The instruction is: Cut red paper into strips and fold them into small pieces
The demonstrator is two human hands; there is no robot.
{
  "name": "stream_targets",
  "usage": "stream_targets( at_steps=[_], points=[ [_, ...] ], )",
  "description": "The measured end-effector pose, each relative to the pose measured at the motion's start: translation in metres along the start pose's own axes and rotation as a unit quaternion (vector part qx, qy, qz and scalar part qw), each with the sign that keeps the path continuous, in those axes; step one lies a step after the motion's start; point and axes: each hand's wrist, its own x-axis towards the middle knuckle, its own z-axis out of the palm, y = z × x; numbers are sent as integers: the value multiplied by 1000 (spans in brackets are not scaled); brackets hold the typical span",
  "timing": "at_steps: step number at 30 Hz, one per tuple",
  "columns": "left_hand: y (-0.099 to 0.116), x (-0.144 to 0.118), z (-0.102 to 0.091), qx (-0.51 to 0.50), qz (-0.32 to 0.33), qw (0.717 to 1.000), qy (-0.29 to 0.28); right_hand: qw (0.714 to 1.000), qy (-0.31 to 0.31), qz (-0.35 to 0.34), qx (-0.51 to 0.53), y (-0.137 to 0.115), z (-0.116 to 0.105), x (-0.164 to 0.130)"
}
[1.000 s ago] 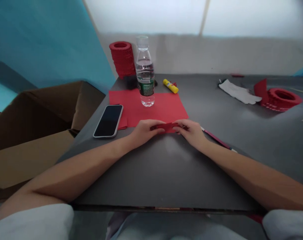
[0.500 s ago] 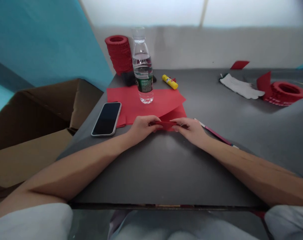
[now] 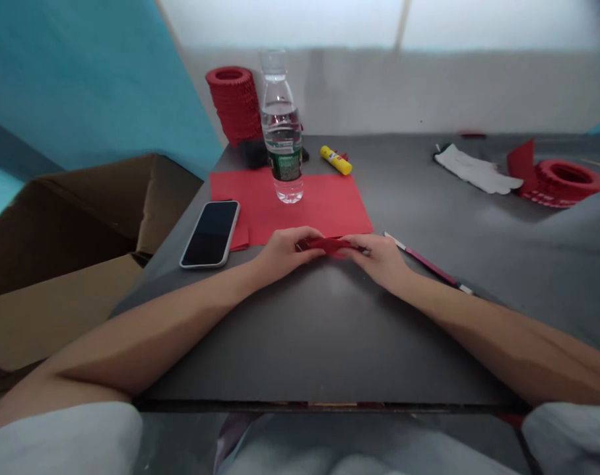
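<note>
Cardboard box [image 3: 82, 224] sat off the table's left edge, flaps open, just beside the grey table [image 3: 329, 343]. Smartphone [image 3: 210, 233] lay face up near that left edge, its right side overlapping the red paper sheet [image 3: 324, 204]. Red stacked paper rings [image 3: 233, 102] stood at the far left corner, water bottle [image 3: 281, 132] upright on the sheet just right of them, yellow glue stick [image 3: 336, 160] lying beyond the sheet's far right corner.

Left hand [image 3: 284, 247] and right hand [image 3: 381, 257] both pinched on a folded red paper strip [image 3: 327, 245], one at each end, fingertips closed on it. Strip was narrow, flattened, dark red, held low over the table at the near edge of the sheet; couldn't tell if it touched the surface. Both forearms rested on the table.

Thin red-and-white stick [image 3: 426, 262] lay diagonally just right of the right hand, near the wrist. White glove [image 3: 472, 171] and a flat red paper ring [image 3: 562, 179] were well apart, far right.

Open room: bare tabletop between the forearms back to the near edge, and a wide bare stretch to the right between stick and glove. Left side tight: phone, then table edge, then box.
</note>
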Motion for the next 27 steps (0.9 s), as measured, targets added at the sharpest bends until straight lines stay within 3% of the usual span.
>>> stream_targets(
  at_steps=[5,19,23,27],
  points=[
    [-2,2,-4,-89,-17,993,-71,1000,1,-3,-8,0,-2,0],
    [-2,-1,0,-19,6,1000,-19,1000,11,4,2,5,1,0],
    [-2,-1,-1,-28,7,1000,-8,995,-19,41,87,1,-1,-1],
    [-5,-1,-1,-43,1,999,-11,969,-61,68,228,0,-8,0]
  ],
)
